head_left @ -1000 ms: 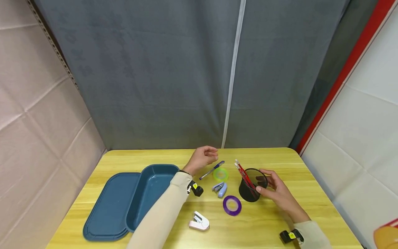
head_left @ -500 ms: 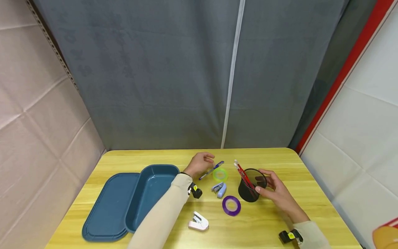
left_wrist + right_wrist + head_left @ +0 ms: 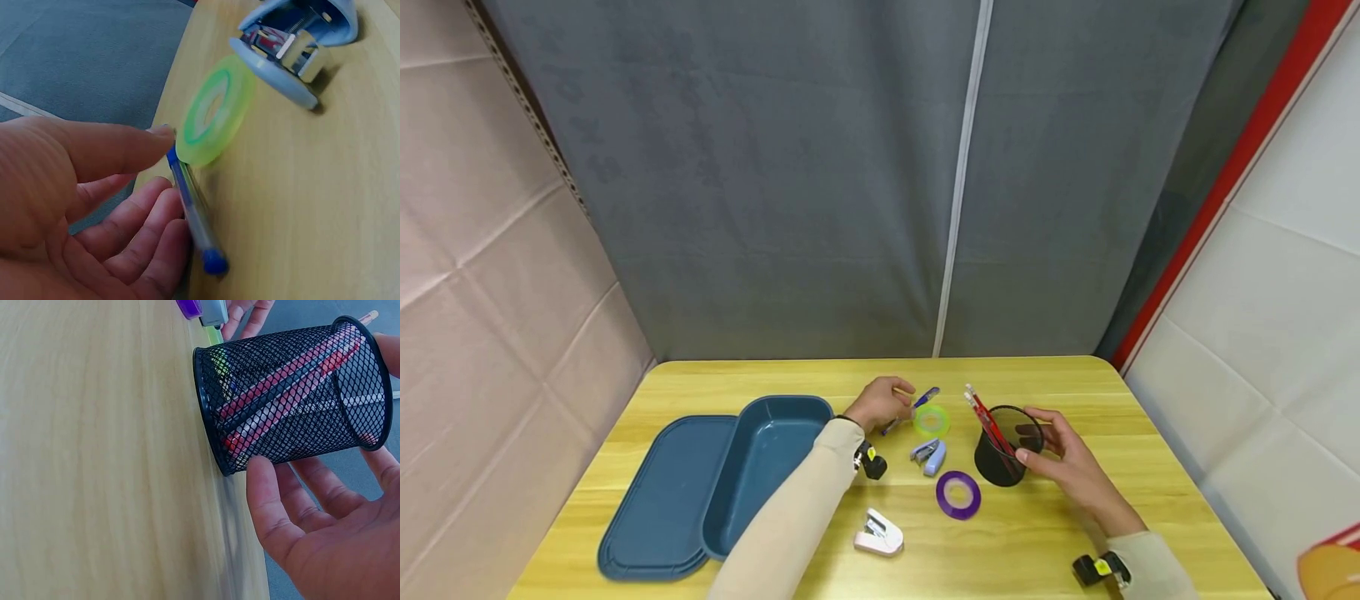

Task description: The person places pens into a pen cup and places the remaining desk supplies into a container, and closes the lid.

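On the table lies a pen [image 3: 927,397] with blue ends, partly covered by my left hand [image 3: 882,404] in the head view. In the left wrist view the thumb [image 3: 134,145] reaches over near one end of the pen [image 3: 195,203], while the other fingers lie loosely bent along its side. My right hand [image 3: 1071,458] holds a black mesh pen holder [image 3: 995,462], thumb and fingers spread around its side. Red pencils [image 3: 284,403] lean inside the holder. A yellow-green tape roll [image 3: 932,422] lies right beside the pen.
A blue stapler [image 3: 931,457], a purple tape roll [image 3: 958,496] and a white stapler [image 3: 880,533] lie nearer the front. To the left, a dark blue bin [image 3: 721,508] stands against its flat lid [image 3: 662,500]. A grey curtain [image 3: 775,208] hangs behind the table.
My left hand has come down and slightly left onto the pen from above and behind it. My right hand keeps its place at the pen holder.
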